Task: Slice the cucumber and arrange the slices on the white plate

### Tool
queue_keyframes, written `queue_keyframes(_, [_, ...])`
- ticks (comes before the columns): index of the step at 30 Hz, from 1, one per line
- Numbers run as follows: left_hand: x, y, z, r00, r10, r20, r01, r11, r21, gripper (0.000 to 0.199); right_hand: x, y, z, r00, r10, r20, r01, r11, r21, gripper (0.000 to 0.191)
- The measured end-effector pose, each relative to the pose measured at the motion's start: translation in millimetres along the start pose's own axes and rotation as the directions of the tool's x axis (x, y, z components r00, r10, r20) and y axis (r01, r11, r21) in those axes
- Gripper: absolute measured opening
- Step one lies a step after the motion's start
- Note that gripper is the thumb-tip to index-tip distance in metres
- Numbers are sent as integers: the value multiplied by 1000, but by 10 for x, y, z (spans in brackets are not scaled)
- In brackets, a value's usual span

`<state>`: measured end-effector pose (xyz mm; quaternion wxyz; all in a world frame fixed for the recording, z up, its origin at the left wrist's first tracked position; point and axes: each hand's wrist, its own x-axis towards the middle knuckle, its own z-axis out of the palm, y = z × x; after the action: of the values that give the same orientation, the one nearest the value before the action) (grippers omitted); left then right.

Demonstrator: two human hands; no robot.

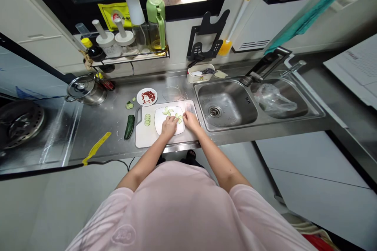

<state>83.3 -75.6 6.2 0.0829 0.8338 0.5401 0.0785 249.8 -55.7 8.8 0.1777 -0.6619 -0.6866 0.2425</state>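
I see steel counter, cutting board flat on it, plate of red bits, cucumber piece, cut green slices, lidded pot, yellow strip.

Kitchen: steel worktop, double-basin sink with tap, stove burner, lidded pot, seasoning jars and oil bottle on rack, cutting board bearing cucumber slices.

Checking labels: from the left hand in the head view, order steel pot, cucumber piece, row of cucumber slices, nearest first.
1. Row of cucumber slices: on the cutting board, left of the left hand.
2. Cucumber piece: on the counter, left of the cutting board.
3. Steel pot: far left, further back.
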Motion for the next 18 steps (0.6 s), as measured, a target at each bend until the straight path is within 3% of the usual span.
queue_keyframes(18, [15,-19,72,998,60,-16,-60,998,17,36,-3,33,92,999,-36,-37,35,999,-25,19])
